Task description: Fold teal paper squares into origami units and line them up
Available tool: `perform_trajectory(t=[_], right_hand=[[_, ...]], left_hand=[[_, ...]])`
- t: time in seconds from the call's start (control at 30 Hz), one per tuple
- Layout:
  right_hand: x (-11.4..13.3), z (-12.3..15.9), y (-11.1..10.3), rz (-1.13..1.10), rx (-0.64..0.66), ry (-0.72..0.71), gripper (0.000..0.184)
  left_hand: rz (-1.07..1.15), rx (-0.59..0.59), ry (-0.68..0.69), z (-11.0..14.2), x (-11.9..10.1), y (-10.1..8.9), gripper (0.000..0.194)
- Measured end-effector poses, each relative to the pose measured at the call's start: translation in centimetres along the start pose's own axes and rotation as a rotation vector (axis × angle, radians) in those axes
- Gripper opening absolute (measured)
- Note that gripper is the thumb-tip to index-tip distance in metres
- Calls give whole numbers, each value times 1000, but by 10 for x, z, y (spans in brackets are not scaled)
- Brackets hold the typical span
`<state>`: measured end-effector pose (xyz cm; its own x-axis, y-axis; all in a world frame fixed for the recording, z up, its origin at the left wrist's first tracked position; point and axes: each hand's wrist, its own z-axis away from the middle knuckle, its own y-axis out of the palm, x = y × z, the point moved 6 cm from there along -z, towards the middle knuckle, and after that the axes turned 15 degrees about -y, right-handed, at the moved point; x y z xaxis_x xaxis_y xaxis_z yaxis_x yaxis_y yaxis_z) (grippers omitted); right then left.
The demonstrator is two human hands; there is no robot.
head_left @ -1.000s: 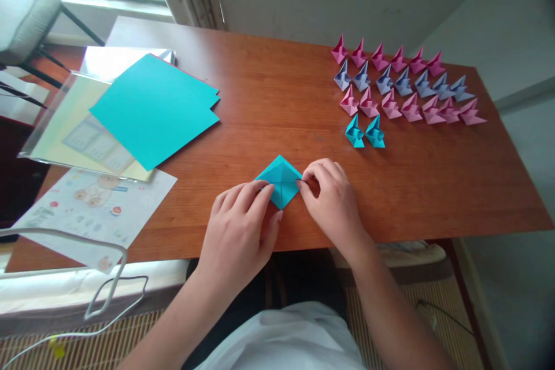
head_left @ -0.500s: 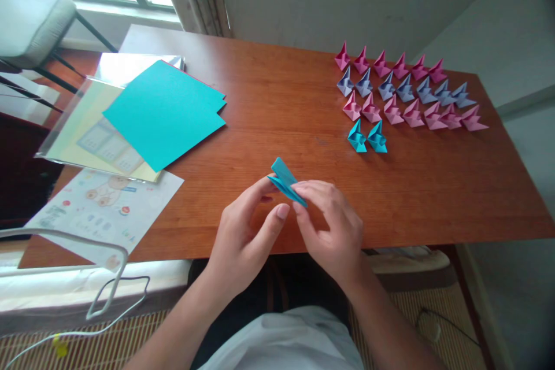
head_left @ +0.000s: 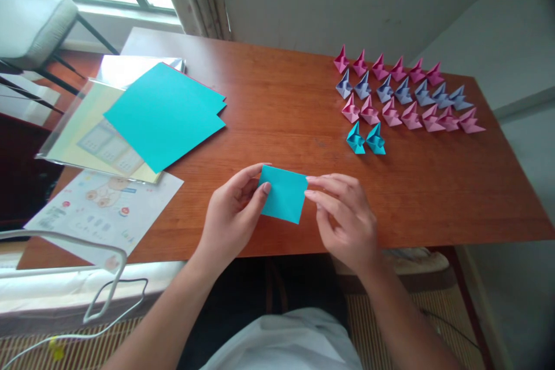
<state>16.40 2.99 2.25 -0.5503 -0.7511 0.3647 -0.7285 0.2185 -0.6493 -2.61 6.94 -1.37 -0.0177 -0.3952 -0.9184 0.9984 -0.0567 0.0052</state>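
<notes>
A turquoise square of folded paper (head_left: 284, 195) is held above the front part of the table, its flat face towards me. My left hand (head_left: 236, 205) pinches its left edge, thumb in front and fingers behind. At the upper right corner, the fingertips of my right hand (head_left: 349, 214) are at the paper's edge, with the fingers loosely apart and the thumb off the paper. Two turquoise origami pieces (head_left: 365, 140) stand beyond my right hand.
Rows of folded pink (head_left: 410, 115) and lavender (head_left: 403, 91) paper pieces stand at the back right of the wooden table (head_left: 269, 104). Large turquoise sheets (head_left: 165, 118) lie at the left over a clear plastic packet (head_left: 69, 127). A printed card (head_left: 104, 217) lies nearer me.
The folded paper has turned from edge-on to flat, showing a square face. My right hand has moved right and loosened its hold, while my left thumb has come down on the paper.
</notes>
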Motion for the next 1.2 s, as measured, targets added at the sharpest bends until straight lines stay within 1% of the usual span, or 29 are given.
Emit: perform_trajectory(t=[0.13,0.2,0.27,0.33,0.47,0.6,0.7,0.8,0.87,0.97,1.07,1.2], right_hand=[[-11,2,4,44,116,-75,56],[-14,3,7,19,147,-94,54],[-17,3,9,-9,155,-109,52],[-19,2,9,-23,142,-125,48],[-25,2,12,-4,149,-111,42],[-34,6,18,21,193,-62,37],[-39,10,22,24,224,-49,36],[-41,12,24,23,244,-50,35],[-41,12,24,30,266,-48,35],[-40,10,24,48,326,-41,35],[-38,8,22,66,387,-50,34],[-32,5,18,76,425,-88,32]], left_hand=[[-27,67,-10,-6,-2,6,44],[-47,108,-23,-8,-2,11,47],[-110,119,-4,-11,-2,14,48],[-275,72,73,-12,-5,15,46],[-689,-75,304,-13,-15,18,41],[-914,-168,488,-8,-21,22,35],[-1006,-142,623,1,-21,26,24],[-1107,-92,744,11,-15,28,26],[-1166,-74,794,16,-10,29,30],[-1220,-43,824,18,-6,31,32],[-1253,-22,812,17,-7,33,34],[-1294,-24,782,16,-9,36,33]])
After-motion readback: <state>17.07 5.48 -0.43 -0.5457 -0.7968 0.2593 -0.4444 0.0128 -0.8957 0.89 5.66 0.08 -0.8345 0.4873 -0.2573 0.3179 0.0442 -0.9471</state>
